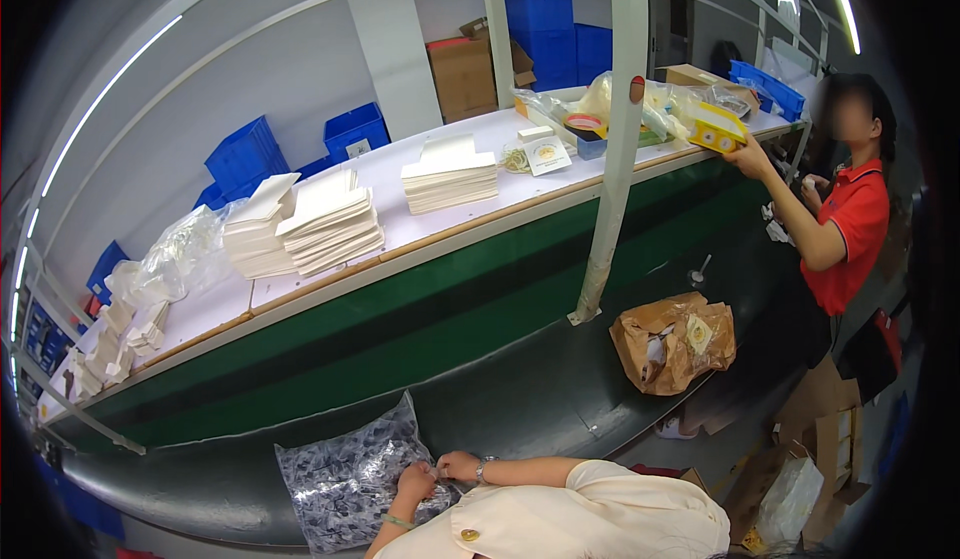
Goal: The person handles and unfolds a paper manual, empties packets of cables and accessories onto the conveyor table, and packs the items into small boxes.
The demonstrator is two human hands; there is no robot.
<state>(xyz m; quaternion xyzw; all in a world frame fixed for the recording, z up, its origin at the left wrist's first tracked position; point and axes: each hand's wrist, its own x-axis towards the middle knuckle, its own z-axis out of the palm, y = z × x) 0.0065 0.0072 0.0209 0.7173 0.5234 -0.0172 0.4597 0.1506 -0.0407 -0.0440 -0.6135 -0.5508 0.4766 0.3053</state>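
Cream top (610,514) nearest us, and beyond it left hand (416,481) and right hand (460,466) meet over the right side of a clear bag (345,474) flat on the black belt (505,394). Fingers curled; grip closure and contents, can't tell! Bag-handling, seemingly; next calls for steady, coordinated fingertips.

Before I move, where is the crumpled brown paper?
In the head view, the crumpled brown paper lies right of centre on the dark surface, just right of the foot of the white post and right of the right hand.
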